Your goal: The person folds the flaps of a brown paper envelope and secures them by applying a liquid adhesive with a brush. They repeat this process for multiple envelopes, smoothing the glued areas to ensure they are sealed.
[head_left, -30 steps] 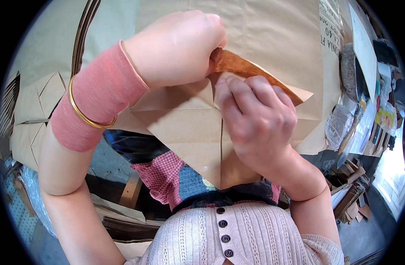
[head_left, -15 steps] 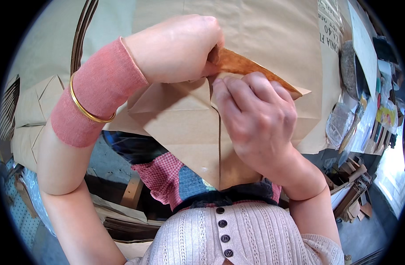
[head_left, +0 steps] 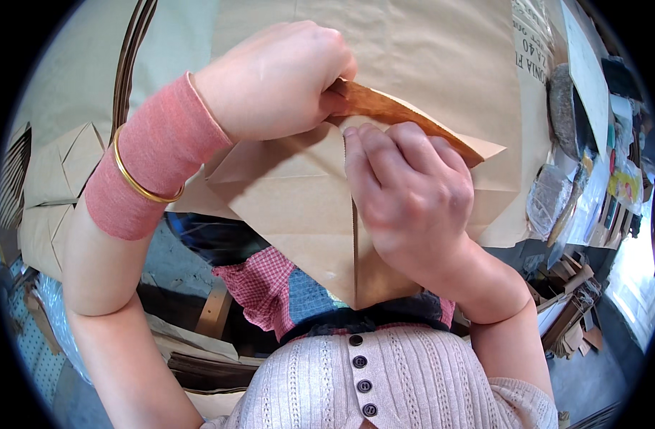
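A large brown paper bag [head_left: 288,204] lies on the work table, its end folded into a diamond shape whose point hangs over the near edge. My left hand [head_left: 288,82], above a pink wristband and a gold bangle, is closed on the raised upper flap of the bag; its fingertips are partly hidden. To its right, my right hand [head_left: 417,189] has its fingers curled together, gripping the paper beside the centre seam. Behind my right knuckles the flap [head_left: 413,120] stands up, showing a darker orange-brown inner side.
Folded brown paper bags [head_left: 63,168] lie at the left beside a dark-edged paper stack [head_left: 131,61]. On the right are a grey rounded block [head_left: 564,107], a brush [head_left: 574,196] and a clear plastic packet [head_left: 545,200]. Paper scraps [head_left: 570,314] are piled lower right.
My left hand has shifted slightly left and down along the flap. My right hand has moved a little down, and the flap's right end has tilted slightly lower.
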Available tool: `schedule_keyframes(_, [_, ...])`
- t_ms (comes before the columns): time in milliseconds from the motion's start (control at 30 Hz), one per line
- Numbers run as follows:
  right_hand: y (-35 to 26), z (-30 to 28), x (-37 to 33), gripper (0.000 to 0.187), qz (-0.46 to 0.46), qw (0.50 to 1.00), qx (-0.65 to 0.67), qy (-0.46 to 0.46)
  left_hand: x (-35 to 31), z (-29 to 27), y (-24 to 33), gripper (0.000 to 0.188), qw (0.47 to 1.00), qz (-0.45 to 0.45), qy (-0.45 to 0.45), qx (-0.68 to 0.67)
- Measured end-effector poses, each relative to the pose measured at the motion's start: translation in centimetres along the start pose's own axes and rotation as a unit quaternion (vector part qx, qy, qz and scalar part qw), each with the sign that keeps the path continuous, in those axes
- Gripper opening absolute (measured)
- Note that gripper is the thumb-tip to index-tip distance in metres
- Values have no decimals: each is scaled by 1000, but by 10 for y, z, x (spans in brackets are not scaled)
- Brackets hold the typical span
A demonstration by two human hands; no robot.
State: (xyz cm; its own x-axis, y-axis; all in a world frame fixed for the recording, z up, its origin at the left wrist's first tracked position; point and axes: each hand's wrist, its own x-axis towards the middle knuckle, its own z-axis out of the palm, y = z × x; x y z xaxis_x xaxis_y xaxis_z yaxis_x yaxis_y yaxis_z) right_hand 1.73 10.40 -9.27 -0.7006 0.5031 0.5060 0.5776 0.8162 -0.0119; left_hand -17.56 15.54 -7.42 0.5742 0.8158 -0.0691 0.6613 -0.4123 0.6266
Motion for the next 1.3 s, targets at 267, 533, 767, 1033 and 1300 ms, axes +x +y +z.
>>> schedule_keyframes(267, [4,-8,4,16,2,999,21,-34,7,-13,3,8,991,-55,-97,-75])
schedule_keyframes(533, [-1,-21,5,28,11,992,-6,-126,-2,-5,3,7,999,-28,-34,3])
schedule_keyframes(767, [-3,-9,0,26,-7,999,-4,-53,-7,3,-2,5,999,12,20,41])
schedule_keyframes(1033, [-5,-15,3,25,8,996,4,-83,3,-5,4,8,995,-40,-63,-64])
schedule_keyframes(1300, [-5,-28,8,36,5,986,11,-169,3,0,5,12,996,-79,-42,-24])
